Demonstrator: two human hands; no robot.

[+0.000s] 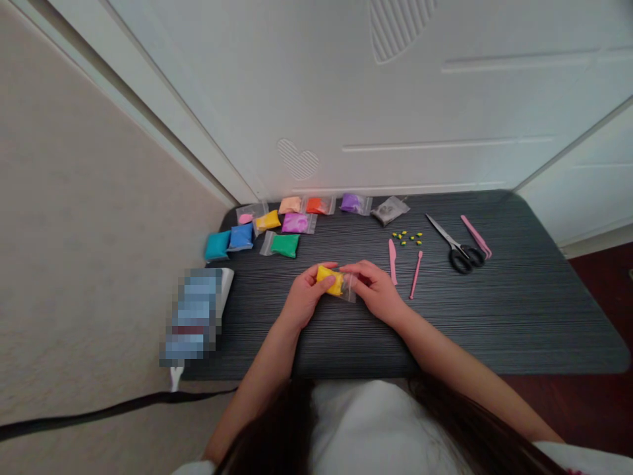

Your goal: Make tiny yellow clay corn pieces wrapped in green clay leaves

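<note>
Packet [330, 281], yellow with a clear end, is held up over the counter [519, 316]. The left hand [306, 298] grips its yellow part; the right hand [376, 291] pinches the clear end, near a pink knife [392, 260].

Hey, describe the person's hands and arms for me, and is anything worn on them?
The left hand and right hand are ungloved. The forearms are bare too; plain-looking white sleeves show at the picture's bottom edge.
</note>
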